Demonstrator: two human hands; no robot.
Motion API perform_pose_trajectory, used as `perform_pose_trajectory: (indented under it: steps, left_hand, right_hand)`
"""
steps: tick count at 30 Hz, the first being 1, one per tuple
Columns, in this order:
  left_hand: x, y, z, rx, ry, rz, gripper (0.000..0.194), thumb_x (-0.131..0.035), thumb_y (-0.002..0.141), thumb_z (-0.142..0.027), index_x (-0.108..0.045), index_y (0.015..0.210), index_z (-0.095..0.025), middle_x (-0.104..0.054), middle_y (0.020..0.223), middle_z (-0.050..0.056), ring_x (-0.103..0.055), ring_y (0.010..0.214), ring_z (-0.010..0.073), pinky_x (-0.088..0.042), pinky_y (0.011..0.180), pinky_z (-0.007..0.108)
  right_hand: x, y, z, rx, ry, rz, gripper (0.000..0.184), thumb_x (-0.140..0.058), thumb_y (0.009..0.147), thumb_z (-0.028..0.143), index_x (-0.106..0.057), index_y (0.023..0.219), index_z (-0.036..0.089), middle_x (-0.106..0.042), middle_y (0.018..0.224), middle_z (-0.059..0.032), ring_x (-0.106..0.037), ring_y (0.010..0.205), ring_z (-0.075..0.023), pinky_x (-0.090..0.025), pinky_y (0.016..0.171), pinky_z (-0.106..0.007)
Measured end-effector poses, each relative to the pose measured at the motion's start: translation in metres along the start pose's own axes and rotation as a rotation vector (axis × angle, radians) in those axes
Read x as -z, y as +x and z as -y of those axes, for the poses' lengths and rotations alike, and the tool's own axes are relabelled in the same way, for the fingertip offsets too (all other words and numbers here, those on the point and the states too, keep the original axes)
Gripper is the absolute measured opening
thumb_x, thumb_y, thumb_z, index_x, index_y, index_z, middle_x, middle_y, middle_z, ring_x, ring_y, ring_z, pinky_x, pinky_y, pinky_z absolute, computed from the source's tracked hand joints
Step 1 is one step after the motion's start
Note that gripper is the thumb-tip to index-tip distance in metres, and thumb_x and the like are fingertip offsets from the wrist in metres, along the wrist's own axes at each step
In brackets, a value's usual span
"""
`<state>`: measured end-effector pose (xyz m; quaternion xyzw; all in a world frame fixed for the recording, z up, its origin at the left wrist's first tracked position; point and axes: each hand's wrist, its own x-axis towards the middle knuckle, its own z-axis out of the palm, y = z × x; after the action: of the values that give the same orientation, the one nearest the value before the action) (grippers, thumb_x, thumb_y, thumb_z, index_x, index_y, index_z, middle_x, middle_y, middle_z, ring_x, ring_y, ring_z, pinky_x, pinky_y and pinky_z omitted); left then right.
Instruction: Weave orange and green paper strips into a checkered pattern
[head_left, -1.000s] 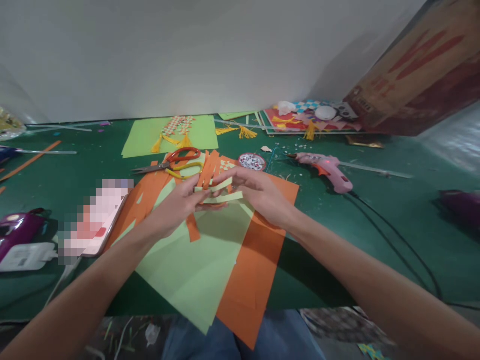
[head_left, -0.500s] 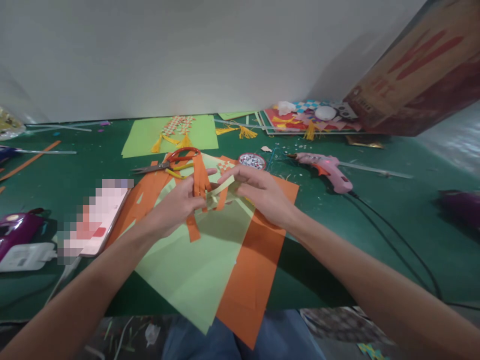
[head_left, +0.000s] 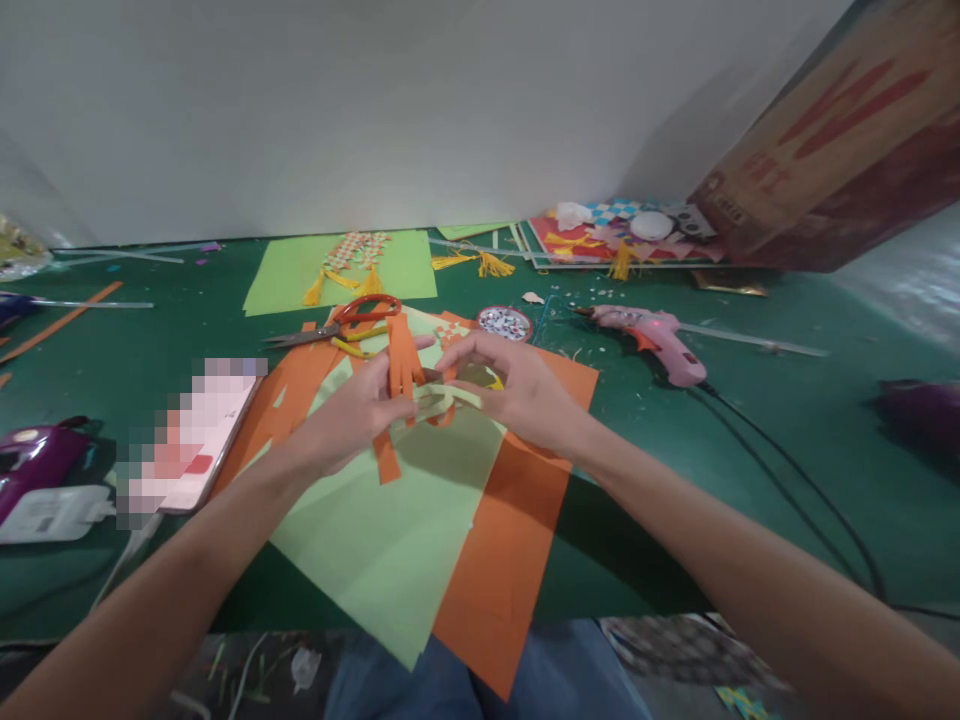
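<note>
L hand [head_left: 367, 400] pinches orange strips [head_left: 402, 352]; R hand [head_left: 525, 390] is at green strip [head_left: 460, 393] (cannot tell if pinching). Sheets [head_left: 390, 540] overhang table [head_left: 637, 540] edge; room betw. sheets & glue gun [head_left: 664, 345].

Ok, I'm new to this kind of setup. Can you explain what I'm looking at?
There's no machine here, just a person's bare left hand and right hand, seen from a camera worn on the head, facing forward and down. The left holds orange strips; the right is at a green strip, its grip unclear. Below them lie a green sheet and an orange sheet. Around these on the table are scissors, a glue gun and a phone.
</note>
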<state>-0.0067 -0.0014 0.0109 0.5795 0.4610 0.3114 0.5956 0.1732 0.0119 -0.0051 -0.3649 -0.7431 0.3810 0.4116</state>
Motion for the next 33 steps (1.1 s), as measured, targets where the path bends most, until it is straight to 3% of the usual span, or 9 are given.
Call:
perform_pose_trajectory:
  steps: [3,8,13,17,20,28,33]
  left_hand:
    - [0.000,0.000,0.001,-0.045,0.107,0.016,0.055,-0.056,0.075,-0.015,-0.047,0.128,-0.025,-0.063,0.110,0.004,-0.060,0.100,0.0199,-0.049,0.082,0.032]
    - [0.001,0.000,0.004,-0.083,0.293,-0.012,0.043,-0.054,0.076,-0.016,-0.053,0.118,-0.022,-0.063,0.101,0.004,-0.061,0.090,0.0202,-0.049,0.072,0.028]
    - [0.002,0.000,0.004,-0.101,0.323,0.019,0.041,-0.054,0.076,-0.017,-0.053,0.116,-0.023,-0.062,0.100,0.003,-0.061,0.094,0.0202,-0.050,0.074,0.027]
    - [0.001,0.001,0.005,-0.145,0.311,0.047,0.050,-0.053,0.076,-0.016,-0.047,0.125,-0.026,-0.061,0.111,0.003,-0.059,0.102,0.0213,-0.050,0.081,0.030]
    - [0.002,0.000,0.006,-0.157,0.325,0.050,0.052,-0.051,0.077,-0.016,-0.045,0.128,-0.025,-0.060,0.113,0.004,-0.059,0.102,0.0222,-0.050,0.082,0.032]
    - [0.001,0.000,0.007,-0.163,0.322,0.070,0.055,-0.052,0.080,-0.017,-0.036,0.133,-0.024,-0.055,0.123,0.005,-0.053,0.112,0.0222,-0.047,0.087,0.032]
    - [0.002,0.001,0.011,-0.178,0.186,0.064,0.063,-0.059,0.079,-0.020,-0.033,0.137,-0.025,-0.047,0.136,0.009,-0.047,0.123,0.0275,-0.043,0.097,0.042]
  right_hand:
    - [-0.002,-0.001,-0.002,0.061,-0.089,-0.016,0.017,-0.059,0.071,0.011,-0.058,0.086,0.020,-0.066,0.087,-0.0017,-0.060,0.078,-0.0142,-0.047,0.072,-0.029]
    - [-0.006,-0.004,-0.005,0.097,-0.121,-0.040,0.045,-0.051,0.063,-0.002,-0.058,0.101,0.021,-0.064,0.114,-0.0043,-0.059,0.101,-0.0172,-0.046,0.086,-0.031]
    - [-0.009,-0.004,-0.008,0.087,-0.120,-0.033,0.058,-0.050,0.063,-0.001,-0.053,0.116,0.024,-0.063,0.108,-0.0027,-0.058,0.082,-0.0143,-0.049,0.076,-0.031]
    - [-0.010,-0.003,-0.013,0.079,-0.114,-0.054,0.067,-0.057,0.067,0.006,-0.042,0.129,0.029,-0.060,0.102,-0.0023,-0.055,0.082,-0.0152,-0.048,0.075,-0.033]
    - [-0.007,-0.003,-0.015,0.018,-0.070,-0.013,0.066,-0.060,0.069,0.010,-0.040,0.130,0.026,-0.057,0.085,0.0004,-0.054,0.075,-0.0143,-0.047,0.070,-0.031]
    - [0.000,-0.005,-0.013,-0.008,0.013,0.130,0.065,-0.058,0.072,0.012,-0.034,0.132,0.021,-0.055,0.079,0.0007,-0.055,0.073,-0.0150,-0.046,0.068,-0.031]
    - [-0.001,-0.005,-0.015,-0.012,0.059,0.071,0.068,-0.057,0.071,0.010,-0.033,0.133,0.023,-0.054,0.069,0.0047,-0.056,0.068,-0.0138,-0.046,0.067,-0.030]
